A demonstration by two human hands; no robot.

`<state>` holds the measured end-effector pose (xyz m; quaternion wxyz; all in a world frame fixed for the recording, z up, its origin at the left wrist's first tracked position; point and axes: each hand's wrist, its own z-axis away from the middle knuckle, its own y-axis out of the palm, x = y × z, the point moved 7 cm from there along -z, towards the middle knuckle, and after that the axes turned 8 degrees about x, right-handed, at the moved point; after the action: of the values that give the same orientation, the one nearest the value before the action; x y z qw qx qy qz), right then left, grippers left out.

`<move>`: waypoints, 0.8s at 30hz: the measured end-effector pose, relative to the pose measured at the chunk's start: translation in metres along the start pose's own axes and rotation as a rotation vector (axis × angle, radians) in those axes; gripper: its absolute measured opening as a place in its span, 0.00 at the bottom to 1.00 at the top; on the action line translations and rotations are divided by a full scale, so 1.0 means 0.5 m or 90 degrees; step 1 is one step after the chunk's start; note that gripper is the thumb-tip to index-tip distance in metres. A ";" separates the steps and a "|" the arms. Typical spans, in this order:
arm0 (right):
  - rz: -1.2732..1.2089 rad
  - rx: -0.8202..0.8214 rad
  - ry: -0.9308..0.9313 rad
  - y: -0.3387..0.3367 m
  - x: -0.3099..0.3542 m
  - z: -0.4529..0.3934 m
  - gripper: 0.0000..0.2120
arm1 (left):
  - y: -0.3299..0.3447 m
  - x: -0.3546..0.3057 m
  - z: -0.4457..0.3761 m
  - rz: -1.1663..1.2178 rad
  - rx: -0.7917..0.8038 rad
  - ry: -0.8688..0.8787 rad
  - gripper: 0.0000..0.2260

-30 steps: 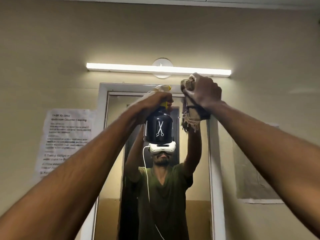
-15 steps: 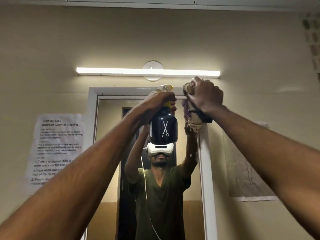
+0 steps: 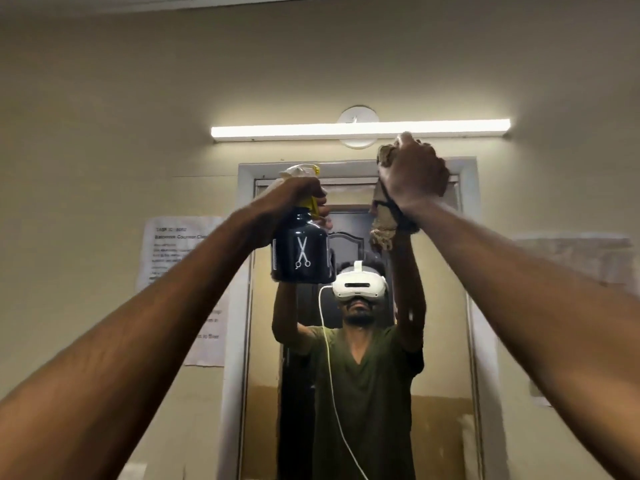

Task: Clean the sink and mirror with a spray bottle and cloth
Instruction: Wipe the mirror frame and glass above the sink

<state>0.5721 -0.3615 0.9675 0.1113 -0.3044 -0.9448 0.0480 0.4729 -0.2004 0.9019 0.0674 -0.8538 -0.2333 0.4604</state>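
Note:
A tall mirror (image 3: 440, 341) in a pale frame hangs on the beige wall ahead and reflects me with both arms raised. My left hand (image 3: 294, 195) grips the neck of a dark spray bottle (image 3: 300, 254) with a white scissors mark and a yellow-white trigger head, held up near the mirror's top left. My right hand (image 3: 414, 174) is closed on a crumpled brown cloth (image 3: 382, 223) with a frayed end hanging down, pressed at the mirror's upper edge. The sink is out of view.
A lit tube light (image 3: 360, 129) runs across the wall just above the mirror. A printed paper sheet (image 3: 173, 247) is taped to the wall at the left, and a worn patch (image 3: 588, 258) marks the wall at the right.
The view has shifted, so the mirror now sits more to the right. My right hand with the cloth stays at the mirror's top edge, and the bottle has moved left, away from it.

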 end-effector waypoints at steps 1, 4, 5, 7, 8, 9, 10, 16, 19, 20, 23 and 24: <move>-0.005 0.016 -0.016 0.016 0.035 0.001 0.19 | -0.022 0.003 0.011 -0.027 -0.019 -0.003 0.14; -0.022 0.072 -0.057 0.070 0.148 0.005 0.16 | -0.089 0.010 0.046 -0.094 -0.092 -0.014 0.09; -0.022 0.087 -0.069 0.084 0.181 0.005 0.15 | -0.105 0.012 0.056 -0.097 -0.102 -0.017 0.07; -0.017 0.103 -0.086 0.105 0.237 0.007 0.13 | -0.132 0.014 0.074 -0.099 -0.114 -0.025 0.06; -0.020 0.107 -0.097 0.112 0.262 0.008 0.12 | -0.143 0.015 0.079 -0.111 -0.116 -0.026 0.06; -0.027 0.108 -0.111 0.118 0.286 0.011 0.12 | -0.151 0.014 0.086 -0.124 -0.118 -0.022 0.05; -0.034 0.110 -0.129 0.124 0.309 0.013 0.11 | -0.156 0.014 0.089 -0.134 -0.110 -0.013 0.06; 0.001 0.132 -0.193 0.129 0.346 0.014 0.11 | -0.160 0.017 0.078 -0.127 -0.083 0.006 0.08; -0.005 0.141 -0.172 0.103 0.274 0.005 0.12 | -0.146 0.014 0.045 -0.093 -0.070 -0.002 0.06; -0.008 0.142 -0.162 0.092 0.243 0.003 0.14 | -0.130 0.012 0.033 -0.083 -0.054 -0.002 0.06; -0.008 0.140 -0.124 0.058 0.148 -0.003 0.17 | -0.062 -0.003 -0.003 -0.090 -0.019 0.027 0.06; -0.002 0.136 -0.107 0.044 0.114 -0.004 0.18 | -0.034 -0.005 -0.018 -0.084 0.002 0.033 0.08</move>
<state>0.5401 -0.3103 0.9765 0.0635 -0.2843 -0.9407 0.1736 0.4733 -0.1856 0.9147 0.1053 -0.8482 -0.2867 0.4328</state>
